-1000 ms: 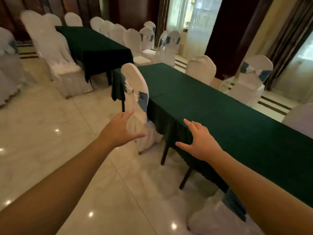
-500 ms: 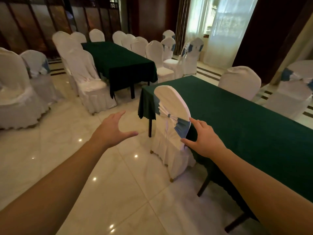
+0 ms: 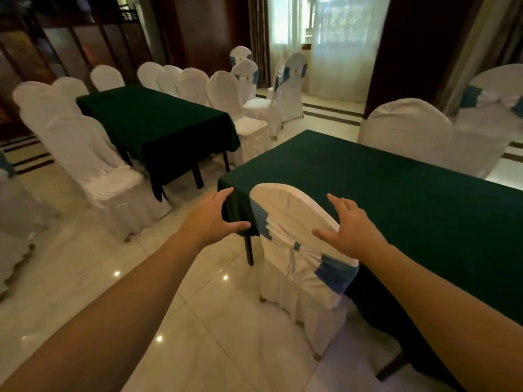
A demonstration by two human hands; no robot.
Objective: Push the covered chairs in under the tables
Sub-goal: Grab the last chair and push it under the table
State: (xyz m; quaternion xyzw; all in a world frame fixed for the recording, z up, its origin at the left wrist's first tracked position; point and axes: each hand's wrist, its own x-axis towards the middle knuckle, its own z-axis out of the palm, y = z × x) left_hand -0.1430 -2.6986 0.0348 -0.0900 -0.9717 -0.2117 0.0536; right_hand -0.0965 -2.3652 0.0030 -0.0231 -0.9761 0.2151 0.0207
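A white-covered chair (image 3: 294, 222) with a blue sash stands at the near corner of a long table under a dark green cloth (image 3: 396, 199), its seat partly under the table. My left hand (image 3: 215, 219) hovers open just left of the chair's back, thumb spread, apart from it. My right hand (image 3: 351, 224) is open at the right edge of the backrest, thumb on or very close to the cover. Both arms are stretched forward.
A second green-clothed table (image 3: 158, 123) stands farther left, with white-covered chairs (image 3: 93, 165) along both sides, some pulled out. More covered chairs (image 3: 407, 131) sit across the near table and at the left edge. Glossy marble floor (image 3: 141, 278) lies between.
The view has come closer to the sashed chair. Both hands have moved forward and now flank its backrest; the right hand has reached its right edge.
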